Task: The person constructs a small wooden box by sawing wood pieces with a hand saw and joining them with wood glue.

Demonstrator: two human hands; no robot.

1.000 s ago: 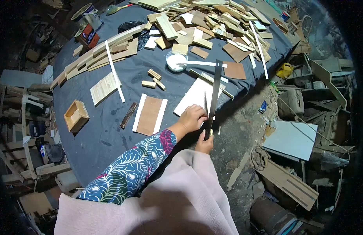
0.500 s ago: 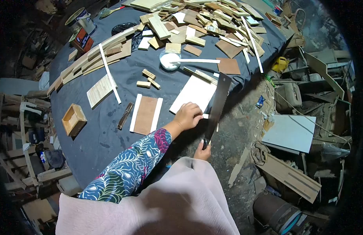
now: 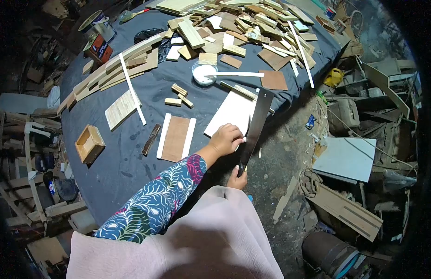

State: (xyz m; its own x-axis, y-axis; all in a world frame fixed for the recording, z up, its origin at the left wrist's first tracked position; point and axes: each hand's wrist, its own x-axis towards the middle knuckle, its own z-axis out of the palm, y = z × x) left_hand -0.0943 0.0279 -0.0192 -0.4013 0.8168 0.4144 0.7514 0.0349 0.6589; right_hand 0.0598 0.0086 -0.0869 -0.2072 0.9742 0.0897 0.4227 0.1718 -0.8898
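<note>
My left hand (image 3: 226,139) presses on the near right edge of a white board (image 3: 232,113), fingers closed round a small white strip (image 3: 244,139). Just right of these fingers a hand saw (image 3: 256,128) points away from me, its blade against the strip's end. My right hand (image 3: 237,178) is wrapped round the saw's dark handle, below the table edge. A brown panel with white side strips (image 3: 175,138) lies left of my left hand. Beyond the board stands a bowl of white paste (image 3: 204,74) with a white stick across its rim.
Wood offcuts (image 3: 234,28) are heaped at the table's far side. On the left are an open wooden box (image 3: 90,143), a striped wooden panel (image 3: 121,110) and long slats (image 3: 108,69). Small blocks (image 3: 179,89) lie mid-table. Scrap and a pale panel (image 3: 344,158) stand right.
The saw and my right hand have moved slightly toward me and left. My left hand stays at the strip. The whole view has shifted slightly.
</note>
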